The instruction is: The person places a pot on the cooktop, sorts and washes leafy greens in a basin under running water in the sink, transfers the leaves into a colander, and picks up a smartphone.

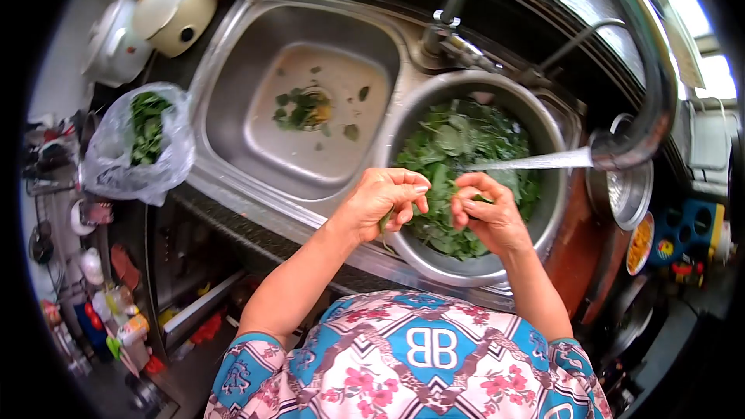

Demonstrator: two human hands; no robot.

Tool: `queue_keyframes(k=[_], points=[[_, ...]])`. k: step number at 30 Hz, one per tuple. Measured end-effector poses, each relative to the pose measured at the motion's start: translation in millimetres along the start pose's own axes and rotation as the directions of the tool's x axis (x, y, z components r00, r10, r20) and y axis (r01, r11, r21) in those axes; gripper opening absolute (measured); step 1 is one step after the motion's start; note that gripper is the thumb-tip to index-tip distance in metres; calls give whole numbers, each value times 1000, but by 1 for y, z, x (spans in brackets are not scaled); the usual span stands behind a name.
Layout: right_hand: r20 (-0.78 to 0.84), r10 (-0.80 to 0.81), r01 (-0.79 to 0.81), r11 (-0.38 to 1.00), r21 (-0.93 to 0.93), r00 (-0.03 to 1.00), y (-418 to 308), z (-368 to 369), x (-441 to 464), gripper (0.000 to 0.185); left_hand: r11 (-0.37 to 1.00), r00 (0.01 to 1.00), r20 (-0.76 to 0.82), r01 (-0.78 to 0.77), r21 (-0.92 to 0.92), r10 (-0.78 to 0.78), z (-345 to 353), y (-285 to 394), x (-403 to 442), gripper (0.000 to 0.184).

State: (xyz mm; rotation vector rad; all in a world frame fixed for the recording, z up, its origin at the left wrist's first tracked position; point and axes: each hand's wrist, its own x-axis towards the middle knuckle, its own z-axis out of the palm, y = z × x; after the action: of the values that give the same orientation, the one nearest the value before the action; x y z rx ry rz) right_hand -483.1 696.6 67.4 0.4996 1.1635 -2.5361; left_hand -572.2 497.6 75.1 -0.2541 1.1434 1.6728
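Note:
Over the near-left rim of a large metal basin (552,221), my left hand (384,202) is closed in a pinch, with a green stem showing below its fingers. Close beside it, my right hand (493,213) has its fingers curled around a bit of green leaf. Leafy greens (454,140) fill the basin under both hands. From a curved faucet (621,154) on the right, a stream of water (543,161) runs into the basin. The fingers partly hide what each hand grips.
Left of the basin is a steel sink (252,120) with loose leaves (295,109) around its drain. A plastic bag (109,151) of greens stands on the counter at left, near a cream-coloured pot (174,15). A metal bowl (632,202) sits at right.

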Motion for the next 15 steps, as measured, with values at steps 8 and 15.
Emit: queue_keyframes(k=[8, 15], points=[[41, 27, -34, 983, 180, 999, -1, -6, -3, 32, 999, 996, 84, 9, 32, -12, 34, -7, 13, 21], [15, 94, -95, 975, 201, 995, 0, -6, -1, 27, 998, 998, 9, -55, 19, 55, 31, -11, 14, 12]])
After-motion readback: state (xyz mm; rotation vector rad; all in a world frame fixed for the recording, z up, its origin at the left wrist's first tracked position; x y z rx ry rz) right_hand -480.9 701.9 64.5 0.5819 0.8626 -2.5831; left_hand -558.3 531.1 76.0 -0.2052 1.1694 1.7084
